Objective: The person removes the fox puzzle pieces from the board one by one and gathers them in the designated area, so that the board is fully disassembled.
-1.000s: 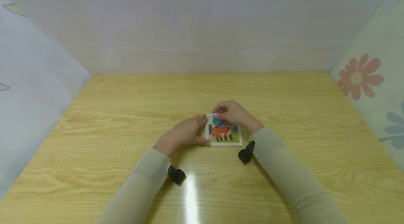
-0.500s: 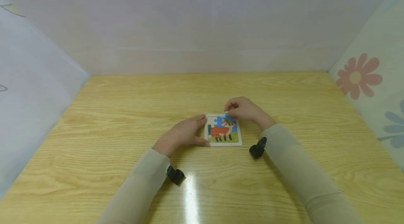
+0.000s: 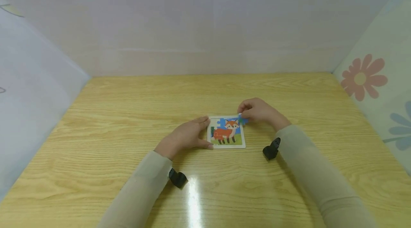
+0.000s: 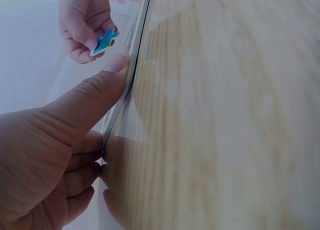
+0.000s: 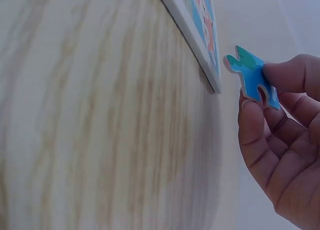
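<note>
A small framed jigsaw puzzle [image 3: 226,133] with a fox picture lies flat on the table. Its white frame surrounds the fox, and the upper left of the picture area is a bare pale recess. My left hand [image 3: 186,135] holds the frame by its left side, thumb at the near corner and fingers at the far one. In my right hand [image 3: 260,111], thumb and fingertips pinch a blue and green puzzle piece [image 5: 252,74], raised beside the puzzle's far right corner. The left wrist view also has this piece [image 4: 105,41], beyond my left thumb.
The wood-grain table [image 3: 128,106] spreads around the puzzle on every side. A pale wall sheet [image 3: 205,24] rises at its back edge, and a flower-patterned sheet [image 3: 363,78] stands on the right. Black wrist cameras [image 3: 177,178] sit at both cuffs.
My right hand has moved right with the puzzle piece, from over the puzzle to beyond its right corner, uncovering the fox's head. My left hand has stayed at the frame.
</note>
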`<state>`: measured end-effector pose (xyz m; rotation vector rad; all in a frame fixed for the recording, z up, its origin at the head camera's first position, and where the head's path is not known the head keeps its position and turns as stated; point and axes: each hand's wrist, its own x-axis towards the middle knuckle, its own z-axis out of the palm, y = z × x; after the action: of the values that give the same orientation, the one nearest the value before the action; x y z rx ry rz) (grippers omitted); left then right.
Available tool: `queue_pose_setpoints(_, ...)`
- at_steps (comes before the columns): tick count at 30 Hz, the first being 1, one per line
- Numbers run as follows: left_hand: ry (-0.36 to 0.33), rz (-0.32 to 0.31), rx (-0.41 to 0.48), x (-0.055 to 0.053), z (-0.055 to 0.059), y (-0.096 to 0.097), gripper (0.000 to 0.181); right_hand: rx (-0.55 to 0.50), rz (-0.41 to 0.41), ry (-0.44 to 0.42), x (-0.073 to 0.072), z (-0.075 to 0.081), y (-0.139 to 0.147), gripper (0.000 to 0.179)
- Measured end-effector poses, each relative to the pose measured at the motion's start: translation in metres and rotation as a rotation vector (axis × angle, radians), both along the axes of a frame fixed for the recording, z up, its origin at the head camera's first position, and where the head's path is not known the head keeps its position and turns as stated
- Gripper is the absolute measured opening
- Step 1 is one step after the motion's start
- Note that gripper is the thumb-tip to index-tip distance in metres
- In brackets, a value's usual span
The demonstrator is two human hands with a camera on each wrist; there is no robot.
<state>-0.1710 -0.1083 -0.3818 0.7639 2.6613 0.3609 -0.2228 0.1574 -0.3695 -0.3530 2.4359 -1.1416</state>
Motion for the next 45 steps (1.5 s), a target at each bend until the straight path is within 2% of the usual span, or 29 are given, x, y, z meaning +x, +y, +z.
queue_pose_setpoints(10,-0.001,0.000,-0.001,-0.002,0.000,0.000,0.096,-0.016,-0.006,-0.052,-0.004,-0.002,0.012,0.015)
queue_pose_setpoints(17,-0.007,-0.001,0.004,-0.001,0.001,0.001,0.096,0.001,-0.041,-0.071,-0.003,-0.004,0.014,0.015)
queue_pose_setpoints(27,-0.012,0.004,0.006,0.000,0.001,0.001,0.096,0.088,-0.055,-0.008,-0.004,-0.011,0.014,0.015)
queue_pose_setpoints(35,-0.007,-0.003,0.004,0.000,0.001,0.001,0.096,0.199,-0.025,0.104,-0.001,-0.009,0.010,0.013)
queue_pose_setpoints(45,-0.014,-0.003,0.011,0.000,-0.001,0.000,0.096,0.297,-0.034,0.160,0.000,-0.009,0.003,0.010)
